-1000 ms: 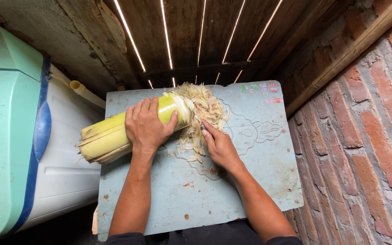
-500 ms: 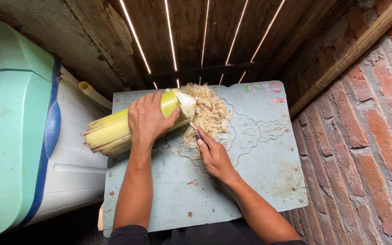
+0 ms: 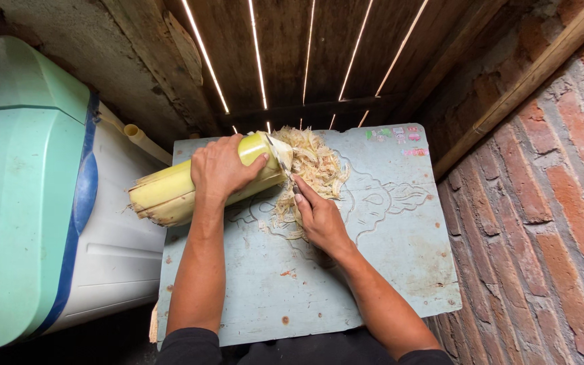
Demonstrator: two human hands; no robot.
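Presently, the left hand (image 3: 221, 169) wraps its grip around the yellow-green stalk (image 3: 177, 189), pressing it onto the grey-blue surface (image 3: 373, 270); the stalk lies tilted, its butt overhanging the surface's left edge; the right hand (image 3: 319, 216) is closed on a blade (image 3: 284, 154) at the stalk's cut end, just beside a heap of pale shavings (image 3: 315, 165); a teal and white appliance (image 3: 28, 189) stands left; a brick wall (image 3: 549, 203) stands right.

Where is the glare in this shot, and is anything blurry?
Head view: bright light streaks through the gaps in the plank wall, blown out white; the stalk, both hands and the shreds are evenly lit and sharp; the lower left corner falls into shadow.
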